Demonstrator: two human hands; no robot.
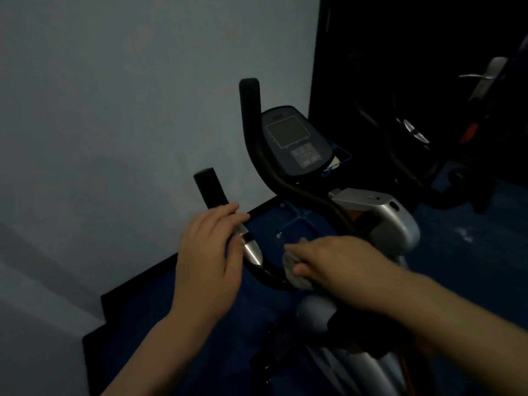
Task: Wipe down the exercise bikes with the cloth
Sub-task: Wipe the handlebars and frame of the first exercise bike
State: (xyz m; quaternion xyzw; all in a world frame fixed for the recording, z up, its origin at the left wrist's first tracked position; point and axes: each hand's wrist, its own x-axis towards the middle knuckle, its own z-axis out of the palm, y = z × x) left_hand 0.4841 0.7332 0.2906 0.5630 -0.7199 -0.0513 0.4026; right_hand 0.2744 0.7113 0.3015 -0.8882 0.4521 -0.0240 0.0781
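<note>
Dim room, pale wall left, blue floor. My left hand grips the bike handlebar; my right hand presses the cloth on it.

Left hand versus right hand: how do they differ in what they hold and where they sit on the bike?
The left hand holds the near handlebar bare, at its silver sensor; the right hand holds a grey cloth. The left hand sits on the grip, the right hand lower, at the bar's bend. Both are on the same handlebar.
</note>
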